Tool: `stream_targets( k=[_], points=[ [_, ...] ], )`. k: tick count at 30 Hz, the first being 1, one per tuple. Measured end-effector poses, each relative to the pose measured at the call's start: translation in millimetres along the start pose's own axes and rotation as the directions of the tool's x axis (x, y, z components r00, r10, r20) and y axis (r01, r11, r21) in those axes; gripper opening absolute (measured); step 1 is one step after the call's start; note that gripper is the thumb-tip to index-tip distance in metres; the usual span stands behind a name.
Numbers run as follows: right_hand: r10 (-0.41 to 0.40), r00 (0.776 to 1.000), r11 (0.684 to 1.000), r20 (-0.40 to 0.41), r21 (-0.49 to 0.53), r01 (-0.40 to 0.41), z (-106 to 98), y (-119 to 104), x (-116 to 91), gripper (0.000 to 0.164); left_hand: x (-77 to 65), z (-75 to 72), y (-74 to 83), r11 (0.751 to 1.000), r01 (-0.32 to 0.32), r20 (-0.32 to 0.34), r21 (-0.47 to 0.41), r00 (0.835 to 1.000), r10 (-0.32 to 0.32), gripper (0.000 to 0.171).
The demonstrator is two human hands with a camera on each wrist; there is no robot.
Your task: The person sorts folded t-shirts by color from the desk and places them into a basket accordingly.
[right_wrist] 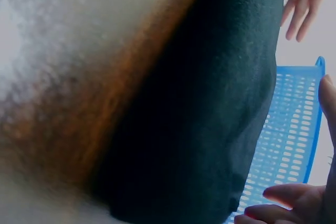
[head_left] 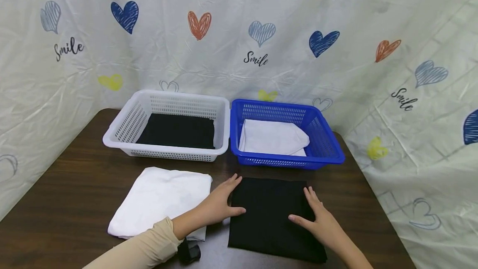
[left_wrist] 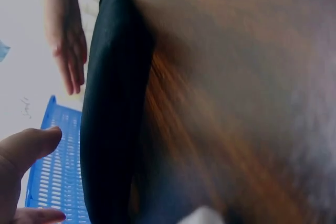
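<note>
With left hand and right hand spread, gripping nothing, at opposite sides of the black cloth on the table before the blue basket, could lose the folds by lifting unevenly.

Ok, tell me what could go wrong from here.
The near black cloth looks folded; it could open if the left hand and right hand lift unevenly. The left sleeve crosses over the near white cloth and might drag it. The blue basket, just behind the near black cloth, could get bumped.
</note>
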State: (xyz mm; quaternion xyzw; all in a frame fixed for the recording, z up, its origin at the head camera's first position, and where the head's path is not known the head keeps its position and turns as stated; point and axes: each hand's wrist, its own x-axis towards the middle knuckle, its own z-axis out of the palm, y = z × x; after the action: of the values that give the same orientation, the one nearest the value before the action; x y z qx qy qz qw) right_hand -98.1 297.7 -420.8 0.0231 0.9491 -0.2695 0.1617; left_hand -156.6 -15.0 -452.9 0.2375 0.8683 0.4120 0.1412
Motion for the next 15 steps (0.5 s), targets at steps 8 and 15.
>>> stream_targets(
  k=[8,15],
  points=[
    [0.029,0.999,0.999,0.021,0.016,-0.029,2.7,6.7,0.0,0.108,-1.7,3.7,-0.3,0.992,0.084,-0.001,-0.094,0.996,-0.085,0.097],
    [0.066,0.997,0.996,0.033,0.051,-0.067,1.4,12.8,-0.1,0.107,-3.9,4.9,0.6,0.969,0.166,-0.01,-0.185,0.985,-0.171,0.103]
  ],
)
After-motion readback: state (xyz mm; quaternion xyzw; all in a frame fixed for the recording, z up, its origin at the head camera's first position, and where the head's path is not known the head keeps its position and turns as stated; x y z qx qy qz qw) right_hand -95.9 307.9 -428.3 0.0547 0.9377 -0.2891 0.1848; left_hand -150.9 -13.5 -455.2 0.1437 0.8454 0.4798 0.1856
